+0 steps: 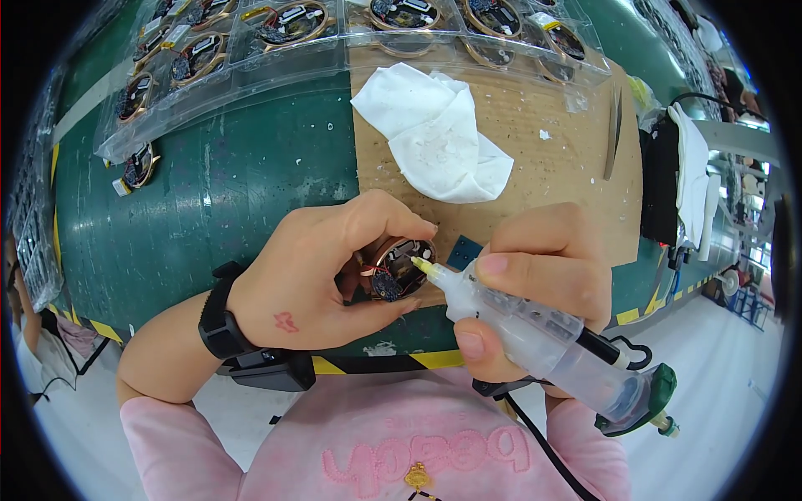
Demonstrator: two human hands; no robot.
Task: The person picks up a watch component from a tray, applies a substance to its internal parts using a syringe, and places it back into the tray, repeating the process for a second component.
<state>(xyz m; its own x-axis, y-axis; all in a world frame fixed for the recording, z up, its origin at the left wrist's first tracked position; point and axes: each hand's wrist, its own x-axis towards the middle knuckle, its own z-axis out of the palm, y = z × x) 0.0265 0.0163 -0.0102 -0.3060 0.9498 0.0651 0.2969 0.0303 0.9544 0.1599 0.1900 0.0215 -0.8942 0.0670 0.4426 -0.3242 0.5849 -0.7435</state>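
My left hand (317, 267) is closed around a round watch-like electronic module (399, 269) with a copper-coloured rim, a dark circuit board and thin red wires. Its thumb and fingers grip the rim from both sides near the table's front edge. In my right hand (543, 275) is a large translucent dispensing syringe (535, 334) with a green cap at its rear end. The syringe's yellow tip (423, 265) points into the open face of the module; whether it touches the board I cannot tell. A small dark blue square piece (464, 252) lies on the cardboard between my hands.
A crumpled white cloth (443, 138) rests on the brown cardboard sheet (551, 175). Clear plastic trays (225, 88) with several similar modules span the far side. One loose module (139, 167) lies at left on the green mat (251, 175). Metal tweezers (614, 134) lie at right.
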